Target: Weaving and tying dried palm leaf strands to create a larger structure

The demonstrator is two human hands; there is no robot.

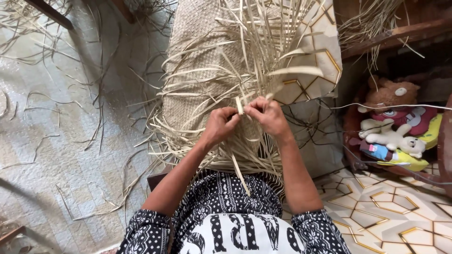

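While a broad stretch of the woven mat [197, 70] already lies finished on the far side, the near edge remains a tangle of loose palm strips [245, 51] waiting to be plaited. The left hand [219, 126] and right hand [269, 115] meet at that edge, fingers closed, pinching one upright strip [239, 105] between them. Stuffed toys [393, 124] lie at right on the tiled floor [391, 211].
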